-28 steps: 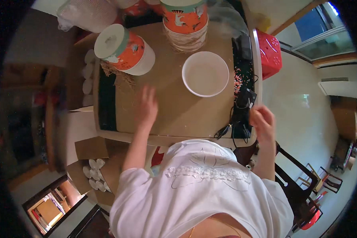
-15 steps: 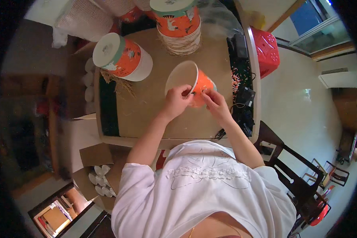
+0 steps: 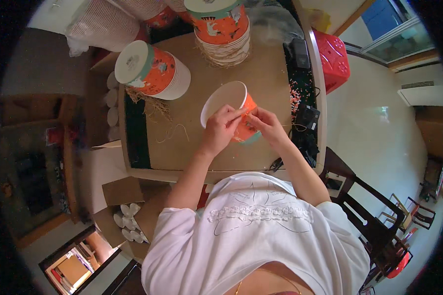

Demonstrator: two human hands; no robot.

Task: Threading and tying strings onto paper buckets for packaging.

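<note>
An orange paper cup (image 3: 234, 110) with a white inside is tilted on its side above the tan table (image 3: 192, 147), its mouth facing up and left. My left hand (image 3: 220, 129) grips its side near the rim. My right hand (image 3: 266, 124) pinches the orange wall close to the base. Both hands touch the cup and nearly meet.
A stack of orange cups lying sideways (image 3: 152, 71) is at the table's left, an upright stack (image 3: 220, 29) at the back. Black devices and cables (image 3: 305, 128) line the right edge. A red stool (image 3: 333, 61), dark chairs (image 3: 374, 221) and cardboard boxes with white lids (image 3: 125, 219) stand around.
The cup stood upright on the table with both hands away from it. Both hands then took it, tipped it onto its side and drew it nearer to me.
</note>
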